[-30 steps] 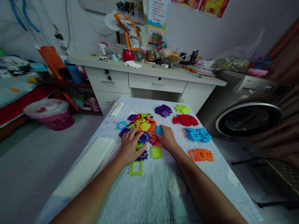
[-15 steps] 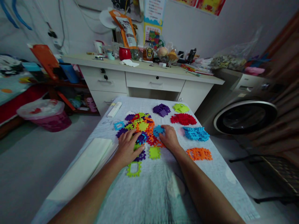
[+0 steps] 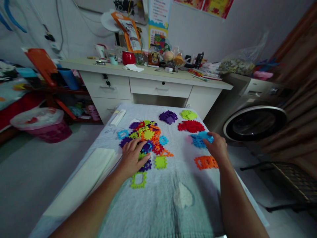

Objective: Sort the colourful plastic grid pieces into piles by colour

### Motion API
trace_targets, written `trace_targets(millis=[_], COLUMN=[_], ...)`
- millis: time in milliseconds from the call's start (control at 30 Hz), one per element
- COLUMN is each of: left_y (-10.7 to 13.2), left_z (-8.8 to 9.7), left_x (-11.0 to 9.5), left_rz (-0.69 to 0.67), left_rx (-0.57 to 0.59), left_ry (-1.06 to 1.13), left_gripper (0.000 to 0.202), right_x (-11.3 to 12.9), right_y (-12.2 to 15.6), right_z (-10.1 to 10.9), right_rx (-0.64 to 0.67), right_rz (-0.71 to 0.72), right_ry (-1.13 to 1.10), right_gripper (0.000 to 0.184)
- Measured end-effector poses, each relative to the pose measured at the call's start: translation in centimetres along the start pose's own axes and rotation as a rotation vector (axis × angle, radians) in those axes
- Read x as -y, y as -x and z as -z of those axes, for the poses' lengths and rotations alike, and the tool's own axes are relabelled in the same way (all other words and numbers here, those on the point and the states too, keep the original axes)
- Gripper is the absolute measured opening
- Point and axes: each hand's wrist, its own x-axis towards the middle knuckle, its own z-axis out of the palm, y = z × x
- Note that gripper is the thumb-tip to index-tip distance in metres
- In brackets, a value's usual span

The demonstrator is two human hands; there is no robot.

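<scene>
Right hand [image 3: 217, 146] is closed on a blue interlocking plastic tile [image 3: 203, 136], held at the blue pile [image 3: 198, 143] to the right of the mixed tile heap [image 3: 148, 135]. The left hand [image 3: 131, 155], loosely spread, is rested at the heap's near left edge.

Pale lilac-grey wall [image 3: 210, 36] with red-and-gold posters [image 3: 218, 8], white desk [image 3: 146, 86] with locking drawers, front-loading washing machine [image 3: 244, 101] at right, brown pleated curtain [image 3: 303, 96], pink wastebasket [image 3: 49, 132] on grey floor [image 3: 32, 172], dim light.
</scene>
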Motion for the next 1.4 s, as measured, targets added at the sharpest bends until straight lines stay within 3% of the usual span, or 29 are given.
trace_targets(millis=[167, 500, 667, 767, 900, 1067, 1200, 1400], left_y=[-0.1, -0.1, 0.0, 0.0, 0.0, 0.0, 0.0, 0.0], left_z=[-0.1, 0.0, -0.1, 0.0, -0.1, -0.1, -0.1, -0.1], left_x=[0.0, 0.0, 0.1, 0.1, 0.1, 0.2, 0.1, 0.1], left_rz=[0.001, 0.005, 0.005, 0.006, 0.008, 0.021, 0.031, 0.03], left_rx=[0.004, 0.021, 0.013, 0.006, 0.005, 0.011, 0.014, 0.02], left_ry=[0.009, -0.016, -0.017, -0.008, 0.002, 0.002, 0.011, 0.008], left_gripper=[0.049, 0.049, 0.048, 0.048, 0.045, 0.043, 0.041, 0.04], right_x=[-1.0, -0.1, 1.2, 3.5, 7.5, 10.3, 10.5, 10.8], right_y=[0.4, 1.5, 1.9, 2.7, 4.7, 6.8, 7.1, 7.1], right_z=[-0.3, -1.2, -1.7, -2.3, -3.3, -4.9, -5.5, -4.8], right_rx=[-0.026, -0.008, -0.172, -0.22, -0.015, 0.292, 0.403, 0.469], right_rz=[-0.112, -0.071, 0.014, 0.176, 0.45, 0.647, 0.692, 0.692], right_ry=[0.017, 0.091, 0.022, -0.114, -0.328, -0.406, -0.41, -0.422], right_gripper=[0.044, 0.041, 0.032, 0.025, 0.019, 0.026, 0.03, 0.028])
